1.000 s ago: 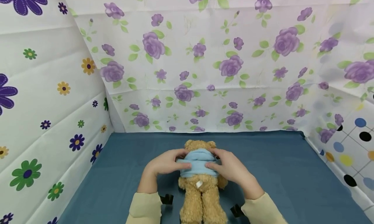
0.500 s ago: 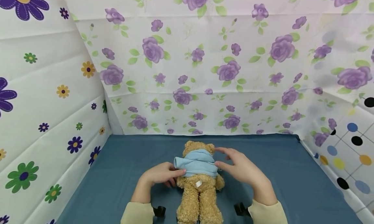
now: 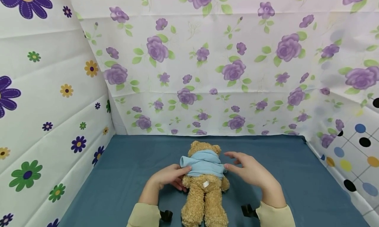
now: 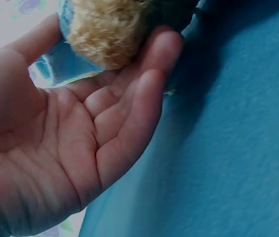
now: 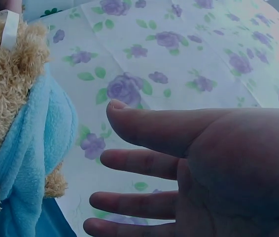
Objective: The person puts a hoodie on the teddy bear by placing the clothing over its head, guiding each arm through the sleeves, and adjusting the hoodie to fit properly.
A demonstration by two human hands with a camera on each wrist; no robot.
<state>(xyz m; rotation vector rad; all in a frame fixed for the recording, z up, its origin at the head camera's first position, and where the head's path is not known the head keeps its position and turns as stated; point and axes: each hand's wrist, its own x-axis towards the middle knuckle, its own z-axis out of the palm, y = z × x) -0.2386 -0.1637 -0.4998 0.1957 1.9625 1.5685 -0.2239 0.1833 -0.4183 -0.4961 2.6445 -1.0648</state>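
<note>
- Apparently face-down, the bear (image 3: 196, 186) lies on the worktop (image 3: 142, 154), which seems to keep its blue shirt's (image 3: 204, 163) back within reach.
- At the bear's left side, the left hand (image 3: 167, 176) cups its arm (image 4: 110, 29), fingers curled around, thumb on the shirt, perhaps for steadying.
- Just right of the bear, the right hand (image 3: 250, 170) hovers released, fingers extended toward it.

Between the left hand (image 3: 170, 177) and right hand (image 3: 251, 170), the teddy bear (image 3: 199, 188) looks like rough, tufted plush; its garment (image 3: 206, 164) is matt, napped, fleece-like fabric, and the tag (image 3: 206, 184) below that seems smooth. Under both hands spreads matt table cloth (image 3: 142, 158); beyond them hangs smooth, fold-creased sheeting (image 3: 213, 110)
</note>
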